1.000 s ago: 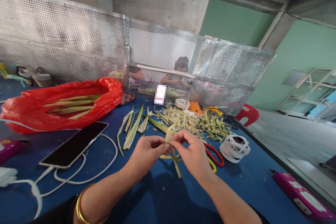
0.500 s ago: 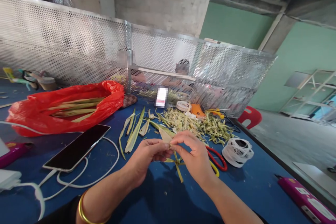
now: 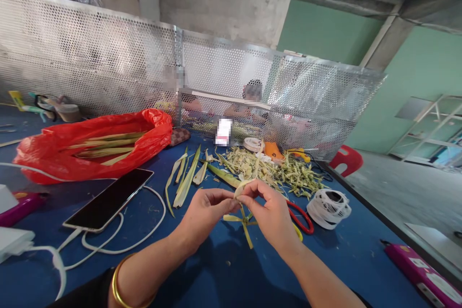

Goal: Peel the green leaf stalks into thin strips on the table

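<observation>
A: Where is the leaf strip kept?

B: The leaf strip is held above the blue table, pinched between the fingertips of the left hand and the right hand. Both sets of fingers are closed narrowly on it, and its loose ends are left hanging below.

A: What could be spoiled?

B: The strip is likely to be split or creased if it is bent too sharply. The fold may be lost if either pinch is eased.

A: And further out?

B: The hanging ends could be snagged on the scissors just beside the right hand, or the strip could be dropped among the leaf scraps behind.
</observation>
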Demonstrator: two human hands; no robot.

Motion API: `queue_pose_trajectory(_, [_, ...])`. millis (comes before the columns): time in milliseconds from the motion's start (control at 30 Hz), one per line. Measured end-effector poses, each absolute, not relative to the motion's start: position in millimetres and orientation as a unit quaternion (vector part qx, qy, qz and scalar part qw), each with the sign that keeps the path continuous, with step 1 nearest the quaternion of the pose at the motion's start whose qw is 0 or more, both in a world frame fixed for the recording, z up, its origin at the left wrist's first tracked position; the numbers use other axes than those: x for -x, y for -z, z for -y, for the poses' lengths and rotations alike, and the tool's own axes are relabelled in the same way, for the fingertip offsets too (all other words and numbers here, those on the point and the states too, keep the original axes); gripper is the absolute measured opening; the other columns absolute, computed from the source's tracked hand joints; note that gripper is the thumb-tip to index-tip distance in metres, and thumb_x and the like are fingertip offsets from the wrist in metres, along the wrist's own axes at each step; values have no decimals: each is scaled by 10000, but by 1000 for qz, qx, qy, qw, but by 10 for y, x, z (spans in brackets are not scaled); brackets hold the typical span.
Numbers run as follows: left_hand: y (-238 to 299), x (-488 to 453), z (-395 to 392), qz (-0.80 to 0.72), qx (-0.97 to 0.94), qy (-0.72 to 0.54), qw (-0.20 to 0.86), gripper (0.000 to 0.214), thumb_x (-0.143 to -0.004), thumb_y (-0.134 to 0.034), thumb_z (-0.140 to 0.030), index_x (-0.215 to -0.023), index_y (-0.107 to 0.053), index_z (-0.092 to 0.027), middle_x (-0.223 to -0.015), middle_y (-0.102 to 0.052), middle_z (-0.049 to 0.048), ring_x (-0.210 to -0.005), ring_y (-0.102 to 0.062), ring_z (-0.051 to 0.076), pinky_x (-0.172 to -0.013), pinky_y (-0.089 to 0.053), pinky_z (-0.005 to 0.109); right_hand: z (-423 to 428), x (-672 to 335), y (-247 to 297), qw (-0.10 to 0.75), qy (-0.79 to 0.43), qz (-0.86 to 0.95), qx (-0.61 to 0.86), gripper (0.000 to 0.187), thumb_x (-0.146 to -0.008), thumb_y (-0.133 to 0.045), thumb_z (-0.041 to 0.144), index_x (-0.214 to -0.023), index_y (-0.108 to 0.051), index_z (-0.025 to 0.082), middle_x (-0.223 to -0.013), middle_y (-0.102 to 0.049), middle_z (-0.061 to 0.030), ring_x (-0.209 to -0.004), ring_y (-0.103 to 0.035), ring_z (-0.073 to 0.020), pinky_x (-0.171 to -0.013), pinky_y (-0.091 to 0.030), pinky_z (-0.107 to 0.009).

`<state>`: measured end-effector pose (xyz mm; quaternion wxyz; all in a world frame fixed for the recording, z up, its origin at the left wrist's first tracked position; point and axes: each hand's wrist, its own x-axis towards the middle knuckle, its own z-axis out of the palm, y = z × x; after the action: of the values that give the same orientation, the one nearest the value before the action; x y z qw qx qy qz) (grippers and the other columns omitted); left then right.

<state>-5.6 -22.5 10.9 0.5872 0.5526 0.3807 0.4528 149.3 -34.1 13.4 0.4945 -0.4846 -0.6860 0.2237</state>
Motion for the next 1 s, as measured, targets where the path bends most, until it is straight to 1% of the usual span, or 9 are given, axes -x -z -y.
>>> queue_pose_trajectory(167, [-79,52,221,-392,-584,-441,558,151,-692,-666,-285,-720,-731,-151,-704,-701,50,-717,-617,174,-715,-471,266,327,-1500,-102,494,-227,696,468,69,-795,-606,214,-730,-590,197,-682,-599,6,-651,-573,-143,-638,-475,-262])
queue_pose_trajectory(233, [-73,56,214,-393,-577,-444,562,161,-703,-665,-300,-710,-727,-152,-688,-699,48,-699,-612,163,-707,-470,258,318,-1513,-97,500,-215,705,455,48,-805,-598,209,-758,-604,203,-725,-600,-5,-677,-574,-148,-661,-486,-274])
queue_pose_trajectory(300, [-76,64,208,-395,-554,-452,576,176,-709,-668,-315,-711,-722,-147,-671,-695,48,-672,-603,150,-692,-467,249,312,-1526,-102,510,-193,716,436,19,-800,-611,198,-804,-622,213,-810,-601,-18,-738,-582,-154,-709,-495,-287])
queue_pose_trajectory(367, [-85,72,206,-396,-532,-457,592,189,-710,-671,-323,-714,-717,-140,-658,-688,49,-641,-586,136,-667,-458,241,310,-1534,-115,508,-170,733,418,62,-789,-630,191,-838,-641,226,-887,-596,-30,-821,-590,-168,-761,-494,-300])
queue_pose_trajectory(433, [-96,77,207,-392,-523,-459,602,189,-710,-672,-317,-693,-708,-132,-642,-676,49,-617,-566,125,-645,-443,234,312,-1536,-128,500,-155,746,411,71,-792,-627,184,-836,-650,236,-906,-595,-36,-872,-590,-182,-790,-489,-313])
queue_pose_trajectory(567, [-100,79,214,-372,-517,-458,620,159,-706,-668,-278,-662,-696,-127,-616,-645,35,-601,-533,110,-623,-415,223,317,-1531,-130,497,-151,748,413,84,-803,-606,153,-787,-637,229,-844,-593,-28,-830,-586,-179,-765,-483,-311])
queue_pose_trajectory(733, [-83,87,220,-377,-497,-456,635,147,-698,-664,-262,-702,-699,-120,-652,-654,46,-632,-546,122,-629,-413,233,319,-1520,-114,499,-166,742,416,112,-781,-619,107,-749,-626,214,-818,-584,-16,-789,-580,-159,-730,-467,-275])
queue_pose_trajectory(1000, [-78,66,209,-392,-516,-474,596,152,-662,-693,-281,-701,-717,-136,-655,-673,41,-636,-564,131,-653,-441,244,298,-1535,-89,501,-178,731,428,80,-764,-651,153,-714,-636,213,-793,-591,-11,-744,-584,-156,-698,-470,-275])
